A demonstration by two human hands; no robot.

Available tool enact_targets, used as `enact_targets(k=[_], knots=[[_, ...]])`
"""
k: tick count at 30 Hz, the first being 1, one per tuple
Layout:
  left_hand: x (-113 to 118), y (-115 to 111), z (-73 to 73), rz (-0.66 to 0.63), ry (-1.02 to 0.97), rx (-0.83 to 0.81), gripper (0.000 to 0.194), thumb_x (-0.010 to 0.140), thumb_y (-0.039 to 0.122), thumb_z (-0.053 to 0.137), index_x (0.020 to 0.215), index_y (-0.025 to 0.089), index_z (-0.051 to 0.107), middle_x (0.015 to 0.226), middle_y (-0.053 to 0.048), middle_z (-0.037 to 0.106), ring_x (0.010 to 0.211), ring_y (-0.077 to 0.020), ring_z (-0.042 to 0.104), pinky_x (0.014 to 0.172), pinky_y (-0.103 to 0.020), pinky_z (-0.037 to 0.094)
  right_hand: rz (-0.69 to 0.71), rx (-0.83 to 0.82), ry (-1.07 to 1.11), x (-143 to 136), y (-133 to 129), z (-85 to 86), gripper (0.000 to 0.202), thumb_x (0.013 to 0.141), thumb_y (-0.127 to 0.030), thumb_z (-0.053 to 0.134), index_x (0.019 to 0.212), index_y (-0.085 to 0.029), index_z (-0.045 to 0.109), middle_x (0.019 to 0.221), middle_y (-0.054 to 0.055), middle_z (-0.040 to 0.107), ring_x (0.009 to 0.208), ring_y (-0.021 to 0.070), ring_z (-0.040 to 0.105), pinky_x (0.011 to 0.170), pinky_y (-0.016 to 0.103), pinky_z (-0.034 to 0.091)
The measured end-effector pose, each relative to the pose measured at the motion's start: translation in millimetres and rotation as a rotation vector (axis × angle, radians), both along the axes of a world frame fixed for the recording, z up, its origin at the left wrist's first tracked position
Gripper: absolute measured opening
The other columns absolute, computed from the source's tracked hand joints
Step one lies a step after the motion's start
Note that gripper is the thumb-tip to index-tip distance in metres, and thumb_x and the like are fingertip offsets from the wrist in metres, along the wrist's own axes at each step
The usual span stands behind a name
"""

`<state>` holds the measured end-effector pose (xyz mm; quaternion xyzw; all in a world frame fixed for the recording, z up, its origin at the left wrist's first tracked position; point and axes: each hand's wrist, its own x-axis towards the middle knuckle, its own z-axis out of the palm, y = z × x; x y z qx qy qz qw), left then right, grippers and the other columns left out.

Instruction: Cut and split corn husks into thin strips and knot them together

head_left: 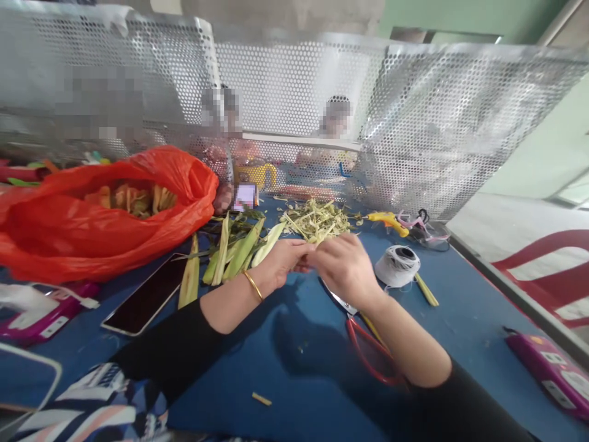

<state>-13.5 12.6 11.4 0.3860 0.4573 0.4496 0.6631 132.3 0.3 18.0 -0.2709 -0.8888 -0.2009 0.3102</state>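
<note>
My left hand (288,259) and my right hand (343,264) meet above the middle of the blue table, fingers pinched together. Whatever lies between their fingertips is too small or too hidden to make out. Under my right forearm rest red-handled scissors (368,344), their blades partly covered by the hand. A spool of white thread (397,266) stands just right of my right hand. Behind the hands lies a heap of pale shredded plant strips (317,220). Long green and yellowish husk leaves (243,248) are spread to the left of my left hand.
A red plastic bag (184,202) with dried plant pieces fills the left. A phone (145,294) lies before it. At right are a yellow glue gun (389,222), glasses (426,230) and a purple power strip (552,374). A perforated metal screen (294,86) stands behind, with people beyond.
</note>
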Motion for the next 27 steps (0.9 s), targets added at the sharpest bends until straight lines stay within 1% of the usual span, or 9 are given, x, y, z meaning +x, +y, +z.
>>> enact_targets(k=[2, 5, 10, 13, 16, 19, 22, 24, 27], knots=[[0.3, -0.3, 0.2, 0.006, -0.055, 0.013, 0.019, 0.061, 0.02, 0.079, 0.06, 0.013, 0.062, 0.053, 0.003, 0.058, 0.047, -0.006, 0.051, 0.044, -0.017, 0.036, 0.062, 0.064, -0.167, -11.0, -7.4, -4.0, 0.026, 0.094, -0.014, 0.044, 0.079, -0.018, 0.064, 0.073, 0.003, 0.062, 0.072, 0.0176, 0.052, 0.078, 0.033, 0.034], [0.5, -0.4, -1.0, 0.004, -0.059, 0.01, 0.02, 0.06, 0.02, 0.079, 0.056, 0.014, 0.06, 0.053, 0.001, 0.06, 0.05, -0.0078, 0.054, 0.045, -0.017, 0.036, -0.017, 0.117, -0.3, -19.8, -10.6, -12.4, 0.024, 0.093, -0.009, 0.042, 0.081, -0.016, 0.062, 0.077, 0.006, 0.061, 0.076, 0.0201, 0.052, 0.078, 0.034, 0.035], [-1.9, 1.8, -3.0, -0.032, -0.027, 0.041, 0.018, 0.058, 0.019, 0.08, 0.057, 0.012, 0.064, 0.057, -0.001, 0.064, 0.053, -0.008, 0.056, 0.049, -0.018, 0.039, -0.065, 0.157, -0.282, -18.2, -4.8, -21.2, 0.027, 0.093, -0.006, 0.036, 0.082, -0.015, 0.059, 0.077, 0.007, 0.06, 0.074, 0.0205, 0.052, 0.076, 0.034, 0.036], [-4.7, 4.2, -3.2, -0.018, -0.015, 0.068, 0.016, 0.064, 0.018, 0.077, 0.058, 0.012, 0.064, 0.056, 0.0, 0.063, 0.051, -0.0072, 0.054, 0.049, -0.018, 0.038, 0.0, 0.141, -0.174, -17.5, -3.8, -21.9, 0.032, 0.095, -0.007, 0.032, 0.076, -0.016, 0.056, 0.069, 0.004, 0.057, 0.067, 0.018, 0.049, 0.074, 0.032, 0.036], [-6.6, 5.4, -1.7, 0.018, 0.02, 0.087, 0.014, 0.071, 0.018, 0.073, 0.061, 0.012, 0.065, 0.055, 0.0, 0.062, 0.05, -0.0078, 0.053, 0.049, -0.02, 0.04, 0.119, 0.128, -0.146, -19.9, -7.0, -20.5, 0.037, 0.096, -0.008, 0.03, 0.07, -0.018, 0.054, 0.064, 0.003, 0.055, 0.062, 0.0175, 0.044, 0.073, 0.033, 0.037], [-6.9, 5.9, 0.1, 0.031, 0.021, 0.081, 0.01, 0.071, 0.017, 0.075, 0.067, 0.012, 0.067, 0.061, -0.002, 0.066, 0.053, -0.0095, 0.058, 0.055, -0.022, 0.045, 0.211, 0.123, -0.175, -22.2, -11.0, -17.8, 0.039, 0.096, -0.009, 0.029, 0.067, -0.019, 0.053, 0.061, 0.002, 0.054, 0.059, 0.0174, 0.041, 0.075, 0.033, 0.038], [-7.9, 7.6, 0.0, 0.056, 0.0, 0.074, 0.012, 0.071, 0.016, 0.076, 0.068, 0.012, 0.066, 0.06, 0.0, 0.065, 0.052, -0.0094, 0.057, 0.055, -0.023, 0.047, 0.248, 0.098, -0.169, -21.2, -13.1, -13.5, 0.037, 0.097, -0.011, 0.032, 0.069, -0.019, 0.054, 0.062, 0.002, 0.056, 0.06, 0.0167, 0.045, 0.078, 0.032, 0.038], [-10.0, 9.2, 0.9, 0.098, -0.021, 0.082, 0.011, 0.071, 0.016, 0.076, 0.069, 0.012, 0.066, 0.06, 0.001, 0.065, 0.051, -0.009, 0.057, 0.054, -0.022, 0.047, 0.199, 0.079, -0.103, -18.2, -13.4, -9.6, 0.029, 0.098, -0.019, 0.037, 0.079, -0.017, 0.058, 0.068, 0.004, 0.06, 0.066, 0.0175, 0.051, 0.078, 0.031, 0.038], [-14.1, 10.1, 6.5, 0.11, -0.034, 0.087, 0.006, 0.073, 0.015, 0.074, 0.073, 0.013, 0.068, 0.063, 0.0, 0.066, 0.052, -0.0095, 0.059, 0.055, -0.024, 0.049, -0.097, 0.014, 0.052, -11.6, -11.5, -4.6, 0.025, 0.097, -0.034, 0.044, 0.094, -0.015, 0.06, 0.083, 0.01, 0.066, 0.077, 0.0211, 0.056, 0.075, 0.032, 0.036]])
